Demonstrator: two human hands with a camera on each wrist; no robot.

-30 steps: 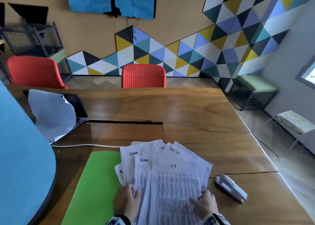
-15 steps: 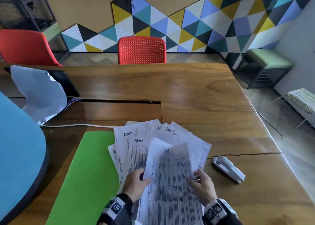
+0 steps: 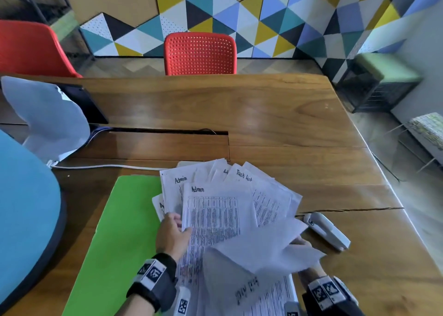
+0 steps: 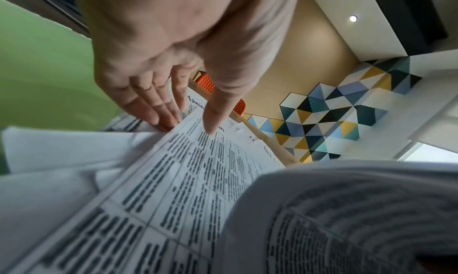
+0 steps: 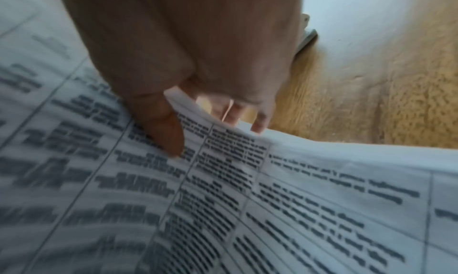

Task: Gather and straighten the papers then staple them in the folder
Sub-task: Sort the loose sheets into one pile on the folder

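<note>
The papers [image 3: 223,210] lie fanned out in a loose spread on the wooden tabletop [image 3: 275,124], their left edge overlapping the right side of the open green folder [image 3: 112,239]. They are white sheets printed with dense tables. Handwritten headings can be read: "Admin" on the top sheet, "Admin" again on the sheet behind it to the left, and "Task List" on one further right. Other headings are partly covered and cannot be read.

The left hand [image 3: 171,234] rests on the left edge of the spread with its fingers [image 4: 153,105] straight and close together, the thumb lying on top of the "Admin" sheet and the fingers at the sheet's edge. The right hand [image 3: 302,242] is mostly hidden under a lifted sheet [image 3: 261,251]; in the right wrist view it pinches that sheet, thumb on the printed face and fingers [image 5: 260,119] behind the curled edge. The sheet is raised and bent over, showing its blank back, with some upside-down handwriting near the bottom that is too blurred to read.

Just right of the papers a white stapler [image 3: 326,230] lies on the tabletop, near the right hand. A white cable [image 3: 107,166] runs across the tabletop beyond the folder. Two red chairs [image 3: 200,54] stand at the far side before a wall of coloured triangles.
</note>
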